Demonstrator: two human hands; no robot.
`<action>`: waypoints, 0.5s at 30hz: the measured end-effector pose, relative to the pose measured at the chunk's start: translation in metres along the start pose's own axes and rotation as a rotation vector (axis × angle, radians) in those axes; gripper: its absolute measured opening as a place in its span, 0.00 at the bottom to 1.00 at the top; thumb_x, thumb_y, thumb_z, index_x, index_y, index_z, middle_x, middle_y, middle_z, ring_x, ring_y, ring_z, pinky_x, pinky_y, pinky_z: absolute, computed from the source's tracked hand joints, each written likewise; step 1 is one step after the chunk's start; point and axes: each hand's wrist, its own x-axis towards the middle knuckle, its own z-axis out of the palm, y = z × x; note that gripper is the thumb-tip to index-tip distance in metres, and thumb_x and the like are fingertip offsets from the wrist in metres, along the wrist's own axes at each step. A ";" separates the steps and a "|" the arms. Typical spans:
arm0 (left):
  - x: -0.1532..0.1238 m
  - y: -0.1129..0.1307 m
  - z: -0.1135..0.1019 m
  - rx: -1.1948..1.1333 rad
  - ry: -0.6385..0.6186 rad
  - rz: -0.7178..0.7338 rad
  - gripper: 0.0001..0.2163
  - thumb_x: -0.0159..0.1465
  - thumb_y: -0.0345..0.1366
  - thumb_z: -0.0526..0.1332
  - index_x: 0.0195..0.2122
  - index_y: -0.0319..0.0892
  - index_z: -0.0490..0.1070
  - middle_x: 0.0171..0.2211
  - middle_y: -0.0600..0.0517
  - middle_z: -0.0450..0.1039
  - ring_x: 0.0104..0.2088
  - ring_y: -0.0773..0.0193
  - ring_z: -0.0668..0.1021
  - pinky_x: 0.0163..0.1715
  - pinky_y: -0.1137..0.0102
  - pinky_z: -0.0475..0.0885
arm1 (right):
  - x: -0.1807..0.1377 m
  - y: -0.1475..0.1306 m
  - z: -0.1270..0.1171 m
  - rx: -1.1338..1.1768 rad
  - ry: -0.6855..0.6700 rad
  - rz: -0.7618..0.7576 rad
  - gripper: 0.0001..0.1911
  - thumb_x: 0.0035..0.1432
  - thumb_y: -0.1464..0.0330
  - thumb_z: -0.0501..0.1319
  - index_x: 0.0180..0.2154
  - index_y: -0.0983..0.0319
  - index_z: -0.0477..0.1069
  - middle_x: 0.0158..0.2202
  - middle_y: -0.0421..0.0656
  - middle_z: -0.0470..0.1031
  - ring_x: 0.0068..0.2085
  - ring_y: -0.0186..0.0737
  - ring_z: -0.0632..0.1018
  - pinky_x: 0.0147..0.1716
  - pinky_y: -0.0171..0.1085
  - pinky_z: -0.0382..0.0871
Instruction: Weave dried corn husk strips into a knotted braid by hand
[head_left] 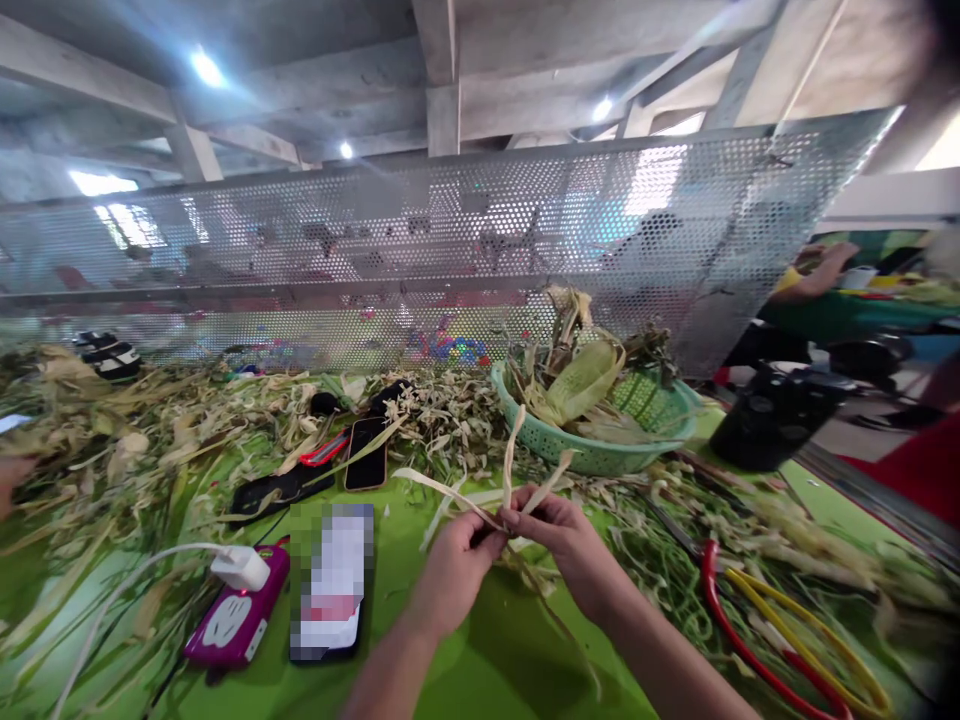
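Overhead, concrete ceiling (300, 90); ahead, perforated metal screen (337, 240). Green worktop (487, 670) littered with husk scraps (187, 425), basket (574, 450) beyond the hands. Left hand (459, 578) and right hand (561, 530) close together, fingers (520, 522) pinching pale husk strips (509, 455) at their meeting point. Likely trouble: slipping apart under a loosened pinch, or splitting from too hard a pull. On pixelated phone (335, 570), no legible writing; no readable brands elsewhere.
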 end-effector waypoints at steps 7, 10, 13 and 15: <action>0.000 -0.010 0.005 0.115 0.003 -0.035 0.15 0.59 0.43 0.63 0.44 0.41 0.77 0.39 0.47 0.78 0.42 0.54 0.76 0.46 0.63 0.68 | -0.002 0.008 0.002 -0.053 0.023 -0.022 0.16 0.42 0.58 0.71 0.25 0.63 0.73 0.22 0.39 0.72 0.26 0.36 0.70 0.29 0.35 0.64; 0.002 -0.013 0.007 0.058 0.058 -0.058 0.15 0.59 0.44 0.62 0.43 0.40 0.77 0.36 0.48 0.78 0.38 0.57 0.75 0.42 0.66 0.68 | 0.001 0.005 0.001 -0.119 0.038 -0.037 0.19 0.42 0.54 0.69 0.27 0.63 0.74 0.25 0.41 0.74 0.28 0.38 0.72 0.31 0.36 0.66; 0.003 -0.009 0.005 -0.019 0.138 -0.100 0.16 0.57 0.46 0.64 0.39 0.40 0.77 0.31 0.50 0.76 0.32 0.62 0.73 0.35 0.70 0.66 | 0.005 0.001 -0.005 -0.201 0.065 -0.049 0.21 0.47 0.51 0.65 0.30 0.63 0.74 0.25 0.40 0.73 0.26 0.36 0.70 0.27 0.34 0.63; 0.002 -0.004 0.004 -0.082 0.201 -0.106 0.15 0.55 0.46 0.65 0.36 0.40 0.77 0.28 0.52 0.74 0.30 0.65 0.71 0.32 0.72 0.64 | 0.005 -0.002 -0.008 -0.269 0.084 -0.057 0.22 0.50 0.49 0.63 0.26 0.63 0.72 0.21 0.39 0.70 0.22 0.34 0.67 0.23 0.33 0.60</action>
